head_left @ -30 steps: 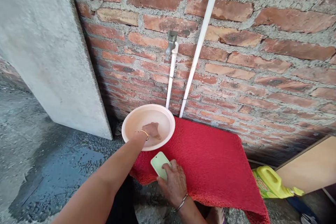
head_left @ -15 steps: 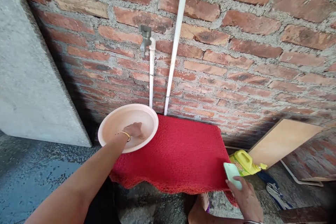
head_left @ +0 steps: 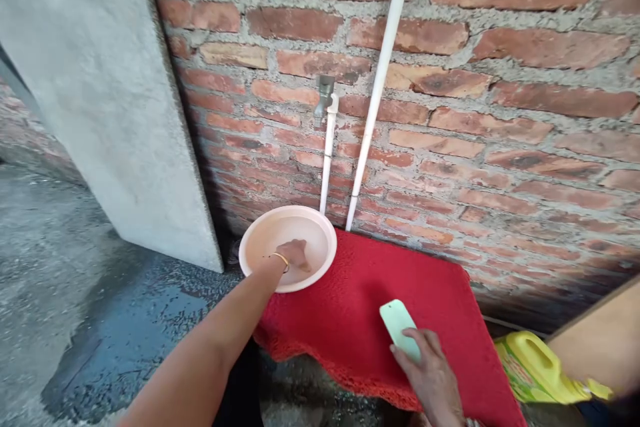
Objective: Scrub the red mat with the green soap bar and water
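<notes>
My left hand (head_left: 293, 253), with a gold bangle at the wrist, reaches down into a pale pink basin (head_left: 247, 260). Its fingers bend downward at the basin's bottom and are mostly hidden, so whether they hold anything cannot be made out. In my right hand (head_left: 433, 370) is a pale green scrub brush (head_left: 399, 323) with a small hole at one end. Its underside is hidden. The brush is over a red cloth (head_left: 425, 273) spread across a low table. The basin stands on the cloth's left end.
A metal tap (head_left: 323, 97) and a white pipe (head_left: 383, 87) run along the brick wall (head_left: 540, 107). At the right stands a yellow jug (head_left: 535, 367) beside a leaning tan board (head_left: 600, 340). A grey slab (head_left: 130, 113) leans at the left, above wet floor (head_left: 145, 327).
My right hand has brought the brush leftward from the cloth's right edge to above its middle. My left hand stays in the basin. The view has swung left.
</notes>
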Demonstrator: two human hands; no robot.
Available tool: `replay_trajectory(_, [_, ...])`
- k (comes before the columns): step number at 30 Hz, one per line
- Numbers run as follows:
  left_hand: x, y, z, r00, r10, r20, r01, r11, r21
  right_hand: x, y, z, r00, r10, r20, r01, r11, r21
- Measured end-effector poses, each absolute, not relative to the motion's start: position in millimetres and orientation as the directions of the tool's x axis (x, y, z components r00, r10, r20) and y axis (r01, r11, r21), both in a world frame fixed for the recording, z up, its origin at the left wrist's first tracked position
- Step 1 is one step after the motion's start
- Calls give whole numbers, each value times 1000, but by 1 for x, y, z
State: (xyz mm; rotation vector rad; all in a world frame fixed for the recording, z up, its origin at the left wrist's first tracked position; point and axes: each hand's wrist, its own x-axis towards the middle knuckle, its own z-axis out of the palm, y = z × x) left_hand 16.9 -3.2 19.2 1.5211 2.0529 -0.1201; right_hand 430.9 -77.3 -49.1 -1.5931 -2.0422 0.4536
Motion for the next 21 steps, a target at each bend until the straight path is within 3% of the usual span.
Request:
replay_trajectory(6, [14, 1, 15, -208, 830, -517, 895, 374, 241, 306, -86, -26, -477, 873, 101, 796, 477, -373])
replay_trajectory(11, [13, 0, 14, -190, 834, -518, 900, 358, 247, 250, -92, -12, -536, 844, -18, 808, 507, -299])
replay_trajectory(15, [12, 1, 11, -219, 824, -523, 896, 382, 226, 286, -69, -13, -409, 911, -52, 877, 377, -300])
replay_trajectory(21, [12, 3, 6, -238, 834, -498, 876, 406, 261, 425, -35, -14, 53, 992, -115, 968, -79, -238])
